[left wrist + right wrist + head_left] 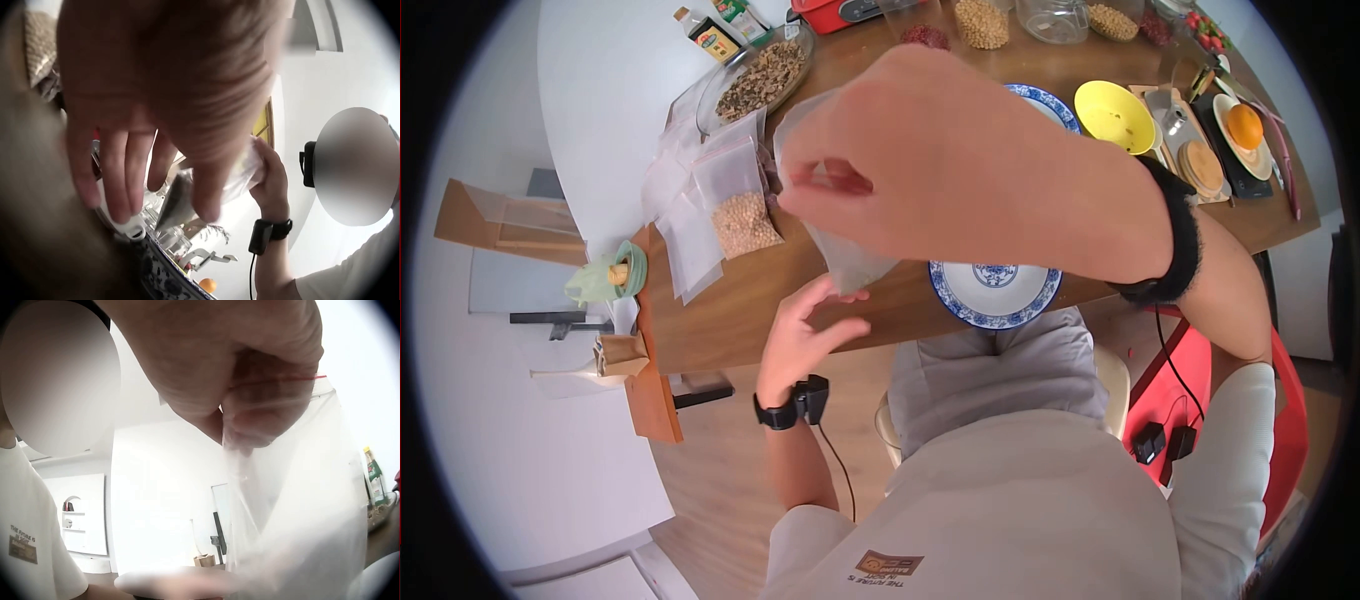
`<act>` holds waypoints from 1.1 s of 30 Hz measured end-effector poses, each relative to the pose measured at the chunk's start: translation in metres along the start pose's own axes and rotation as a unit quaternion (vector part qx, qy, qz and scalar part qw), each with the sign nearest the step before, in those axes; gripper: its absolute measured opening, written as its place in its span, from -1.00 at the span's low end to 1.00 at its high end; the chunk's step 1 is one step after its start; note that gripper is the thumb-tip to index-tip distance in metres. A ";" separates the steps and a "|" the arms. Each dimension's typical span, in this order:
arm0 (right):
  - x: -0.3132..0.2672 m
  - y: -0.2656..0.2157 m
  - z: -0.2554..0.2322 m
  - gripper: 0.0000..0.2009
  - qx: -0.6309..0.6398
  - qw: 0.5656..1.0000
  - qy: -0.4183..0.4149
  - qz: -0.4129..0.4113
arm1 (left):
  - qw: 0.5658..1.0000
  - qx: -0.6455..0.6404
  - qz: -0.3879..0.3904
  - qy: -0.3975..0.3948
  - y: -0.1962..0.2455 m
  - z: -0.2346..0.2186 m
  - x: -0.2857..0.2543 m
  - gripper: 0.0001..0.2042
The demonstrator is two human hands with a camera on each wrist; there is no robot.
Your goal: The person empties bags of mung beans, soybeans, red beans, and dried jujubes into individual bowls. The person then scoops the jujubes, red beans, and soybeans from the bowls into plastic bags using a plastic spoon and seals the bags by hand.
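Observation:
High over the table, my right hand (945, 150) grips a translucent zip bag (855, 262) by its upper part. The right wrist view shows the bag's red seal line (303, 378) crossing the curled fingers, with the clear plastic hanging below. My left hand (795, 335) is held under the bag near the table's front edge. Its fingers are extended and the thumb stands apart, with fingertips right at the bag's lower end. To the left lies a zip bag of pale beans (745, 222) on flat plastic bags (690, 245). A blue-and-white bowl (997, 300) sits at the table's front edge, partly behind the right forearm.
A glass dish of dried brown pieces (765, 82) stands at the back left beside a dark-labelled bottle (712, 42). Along the back are jars of beans (982, 22). On the right are a yellow bowl (1112, 115) and an orange (1245, 127) on a plate.

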State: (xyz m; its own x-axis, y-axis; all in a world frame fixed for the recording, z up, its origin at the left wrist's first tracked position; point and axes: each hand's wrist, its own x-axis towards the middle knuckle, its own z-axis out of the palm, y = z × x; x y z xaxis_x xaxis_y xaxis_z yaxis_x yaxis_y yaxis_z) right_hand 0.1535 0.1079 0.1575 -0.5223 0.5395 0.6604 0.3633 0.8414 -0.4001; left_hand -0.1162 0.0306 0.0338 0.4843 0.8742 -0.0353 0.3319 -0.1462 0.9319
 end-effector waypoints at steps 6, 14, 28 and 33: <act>0.008 -0.003 -0.018 -0.71 -0.068 0.986 -0.109 0.107 | 0.974 0.080 0.008 0.210 -0.007 0.026 0.009 -0.88; 0.007 -0.024 -0.067 -0.69 0.154 0.932 -0.172 0.280 | 0.951 0.154 0.076 0.256 -0.025 0.013 -0.009 -0.95; -0.001 -0.023 -0.067 -0.66 0.284 0.873 -0.222 0.328 | 0.993 -0.063 -0.006 0.098 -0.043 0.061 0.019 -0.47; -0.035 -0.015 -0.041 -0.64 0.279 0.944 -0.051 0.170 | 0.978 -0.065 -0.079 0.180 -0.023 0.070 0.015 -0.61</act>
State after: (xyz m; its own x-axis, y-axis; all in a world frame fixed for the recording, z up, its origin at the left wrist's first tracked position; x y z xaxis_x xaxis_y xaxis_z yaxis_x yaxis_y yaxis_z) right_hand 0.1977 0.0751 0.1660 -0.5308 0.7578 0.3794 0.0751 0.4880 -0.8696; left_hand -0.0597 0.0149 -0.0140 0.1114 0.9909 -0.0761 0.2630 0.0445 0.9638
